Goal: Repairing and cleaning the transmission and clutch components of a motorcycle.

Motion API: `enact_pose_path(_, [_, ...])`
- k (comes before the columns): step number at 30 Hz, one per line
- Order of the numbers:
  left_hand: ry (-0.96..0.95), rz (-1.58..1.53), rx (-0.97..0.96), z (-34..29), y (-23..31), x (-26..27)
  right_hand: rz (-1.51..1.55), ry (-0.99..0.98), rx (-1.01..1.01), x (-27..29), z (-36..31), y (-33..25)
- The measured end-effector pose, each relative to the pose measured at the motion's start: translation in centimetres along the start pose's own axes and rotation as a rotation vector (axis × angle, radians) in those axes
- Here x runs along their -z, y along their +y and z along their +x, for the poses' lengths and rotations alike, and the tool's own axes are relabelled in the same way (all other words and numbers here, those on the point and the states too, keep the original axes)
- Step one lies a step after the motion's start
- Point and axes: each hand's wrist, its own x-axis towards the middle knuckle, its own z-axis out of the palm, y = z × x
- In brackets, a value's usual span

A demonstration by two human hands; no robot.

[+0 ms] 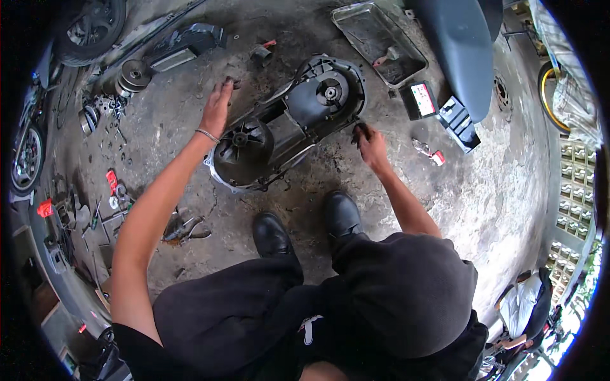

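A long, dark scooter crankcase cover (298, 127) lies on the concrete floor in front of my boots. A finned fan wheel (240, 138) sits in its near left end, and a round hub (330, 94) shows at its far right end. My left hand (218, 109) is held beside the cover's left side, its fingers stretched out and their tips blackened. At the cover's right edge is my right hand (372, 147), with its fingers bent and pressed together. Something dark shows at those fingertips; I cannot tell whether it is a small object or grime.
At the far right stand a metal tray (381, 66) with a brush in it, a battery (419, 100) and a long black seat (459, 57). Tools and loose parts, among them pliers (190, 230) and a round pulley (134, 76), litter the floor at left. A motorcycle wheel (27, 159) stands beyond.
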Motion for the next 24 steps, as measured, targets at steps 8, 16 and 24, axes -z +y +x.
enact_pose_path(8, [-0.056, -0.12, 0.045, 1.1, -2.9, -0.3, -0.093, -0.005, 0.183, -2.2, -1.1, 1.7])
enact_pose_path(16, [-0.088, -0.118, 0.034, 0.9, -1.3, 0.1, -0.098, 0.101, 0.079, -1.3, -0.9, -1.3])
enact_pose_path(24, [-0.119, -0.185, 0.121, 0.9, -0.3, 0.0, -0.142, -0.038, 0.211, -3.7, -2.1, 0.5])
